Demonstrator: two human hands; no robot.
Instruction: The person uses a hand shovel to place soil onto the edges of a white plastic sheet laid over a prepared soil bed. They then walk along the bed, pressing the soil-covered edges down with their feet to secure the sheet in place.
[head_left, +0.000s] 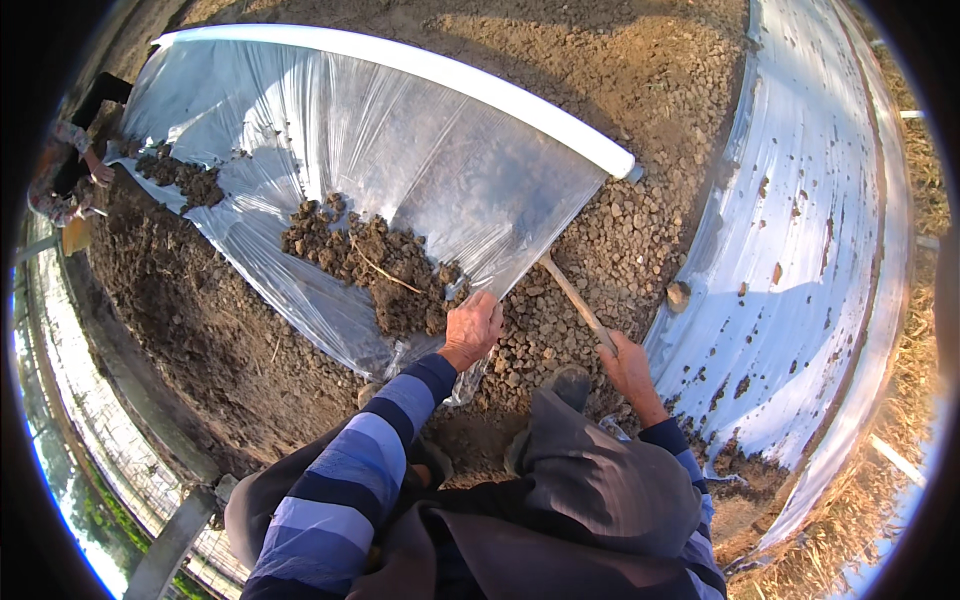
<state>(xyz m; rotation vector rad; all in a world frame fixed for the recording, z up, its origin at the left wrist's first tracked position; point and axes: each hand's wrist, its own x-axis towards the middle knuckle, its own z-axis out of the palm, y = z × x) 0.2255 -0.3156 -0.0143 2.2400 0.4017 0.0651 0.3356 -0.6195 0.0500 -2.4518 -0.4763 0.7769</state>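
Observation:
A sheet of clear plastic film (450, 172) lies over the soil, running out from a long white roll of film (420, 64). My left hand (472, 328) is closed on the film's near edge, beside a heap of dark soil clods (382, 277) resting on the sheet. To the right, my right hand (628, 367) grips the end of a wooden handle (574, 296). The handle's far end passes out of sight at the film's edge, so the tool's head is hidden. A dry stalk (384, 268) lies across the clods.
Another film-covered bed (795, 262) runs along the right, with a clod (678, 297) at its edge. A second person's hand (102, 175) is near the sheet's far left corner. Loose clods (547, 330) cover the ground by my feet. A concrete post (172, 544) stands at lower left.

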